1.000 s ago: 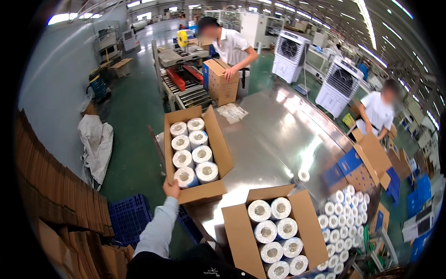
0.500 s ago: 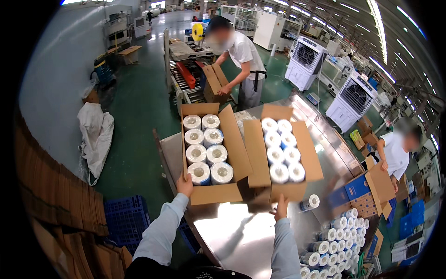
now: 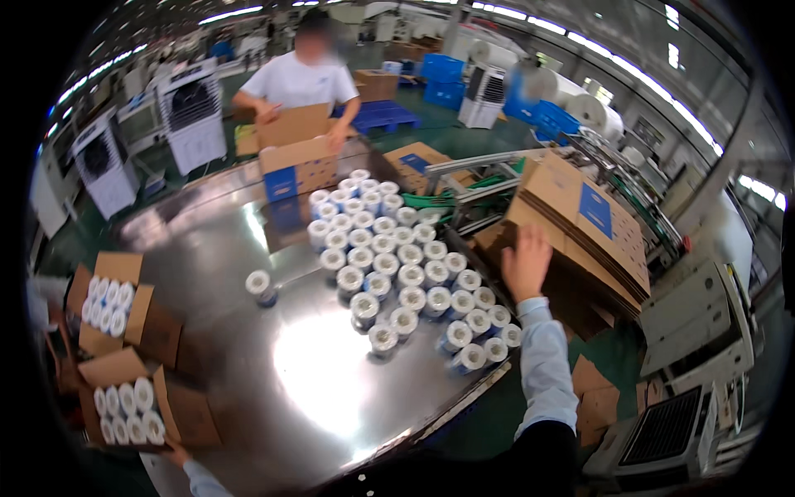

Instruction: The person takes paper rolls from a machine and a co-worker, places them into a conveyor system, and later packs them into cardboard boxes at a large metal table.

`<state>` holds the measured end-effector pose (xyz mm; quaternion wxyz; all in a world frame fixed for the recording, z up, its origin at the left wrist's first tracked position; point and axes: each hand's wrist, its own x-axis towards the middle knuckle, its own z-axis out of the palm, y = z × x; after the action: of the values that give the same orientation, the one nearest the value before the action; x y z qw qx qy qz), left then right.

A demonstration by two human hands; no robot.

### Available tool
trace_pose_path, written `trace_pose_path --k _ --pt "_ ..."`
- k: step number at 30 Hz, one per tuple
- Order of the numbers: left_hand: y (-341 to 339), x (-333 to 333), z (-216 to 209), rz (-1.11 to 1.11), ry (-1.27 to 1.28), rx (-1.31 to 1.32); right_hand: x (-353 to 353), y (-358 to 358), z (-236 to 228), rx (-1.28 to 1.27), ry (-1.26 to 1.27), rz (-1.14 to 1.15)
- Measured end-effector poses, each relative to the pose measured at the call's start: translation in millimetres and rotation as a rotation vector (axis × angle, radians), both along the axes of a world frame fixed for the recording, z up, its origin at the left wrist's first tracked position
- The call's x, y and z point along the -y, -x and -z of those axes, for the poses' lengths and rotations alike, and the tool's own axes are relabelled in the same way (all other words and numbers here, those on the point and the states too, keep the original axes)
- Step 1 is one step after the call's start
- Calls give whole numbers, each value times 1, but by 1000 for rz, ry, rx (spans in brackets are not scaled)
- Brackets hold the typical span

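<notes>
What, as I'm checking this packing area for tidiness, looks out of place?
One white roll stands alone on the metal table, apart from the crowded rolls, so it looks stray. Brown cardboard pieces lie loose at the right, seemingly on the floor, which looks untidy. I see nothing clearly spilled or damaged.

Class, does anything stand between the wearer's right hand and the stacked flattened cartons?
Nothing visible does: the right hand is at the left edge of the flattened cartons, and the wrapped rolls stand to its left.
</notes>
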<state>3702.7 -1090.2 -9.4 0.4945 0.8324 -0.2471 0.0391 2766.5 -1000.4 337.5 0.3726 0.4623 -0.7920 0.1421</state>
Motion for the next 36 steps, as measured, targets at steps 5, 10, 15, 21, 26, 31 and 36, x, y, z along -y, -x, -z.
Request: trace_pose_path --k 5,10,15,21,26,31,36 --pt "90 -24 -22 -142 -275 -187 -88 193 -56 -16 -53 634" --pt "132 -69 -60 388 68 -403 -90 245 -13 188 -152 568" --pt "249 -32 -147 971 68 -394 -71 231 16 -107 -44 130" --pt "409 -17 -315 1329 149 -144 -58 1 -129 -432 -156 -331" --pt "371 -19 -425 1429 516 3 -54 -161 -190 -548 -178 -1025" --pt "258 -90 -441 1628 281 -251 29 -250 -152 -267 -171 -1472" --pt "280 -136 -386 1576 670 -1099 102 -345 2 186 -215 -1477"
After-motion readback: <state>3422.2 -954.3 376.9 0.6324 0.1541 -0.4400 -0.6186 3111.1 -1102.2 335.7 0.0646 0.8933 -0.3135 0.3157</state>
